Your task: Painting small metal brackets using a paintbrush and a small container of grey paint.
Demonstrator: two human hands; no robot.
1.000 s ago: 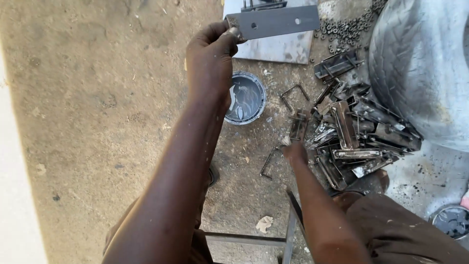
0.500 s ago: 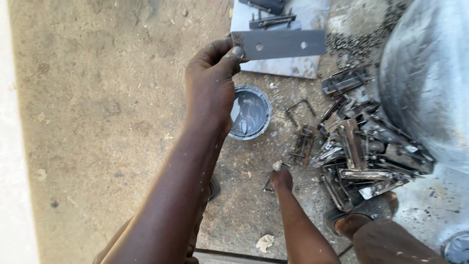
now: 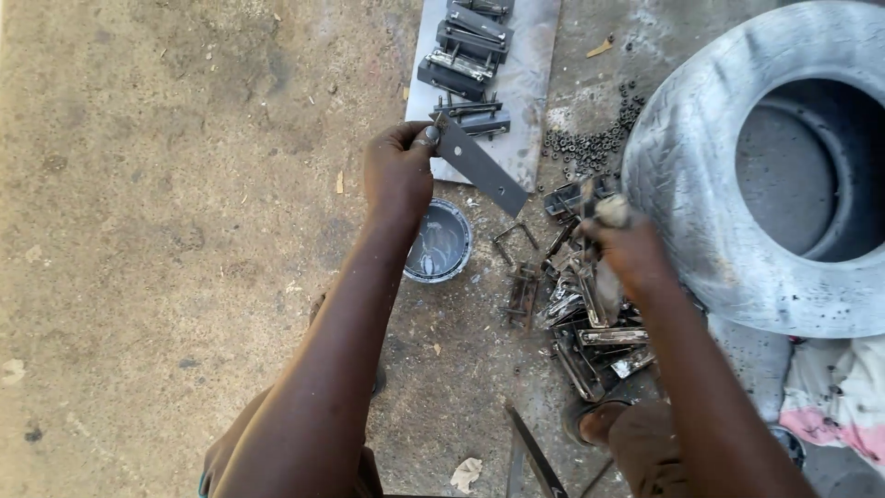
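Seen from above, the left hand [image 3: 398, 171] pinches one end of a flat grey metal strip [image 3: 479, 166], tilted above a small round paint tin [image 3: 440, 242]. The right hand [image 3: 627, 244] grips a brush handle [image 3: 610, 210] (bristles hidden) over a pile of metal brackets [image 3: 590, 323], beside a grey-painted tyre [image 3: 701, 184].

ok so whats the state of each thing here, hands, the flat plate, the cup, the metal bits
left hand: closed on one end of the flat metal plate, held tilted above the ground
right hand: closed around a small pale-tipped tool, over the scrap pile
round cup: upright, open
dark metal pieces: laid in a row on the grey sheet
small nuts: loose heap on the ground
tyre: lying flat
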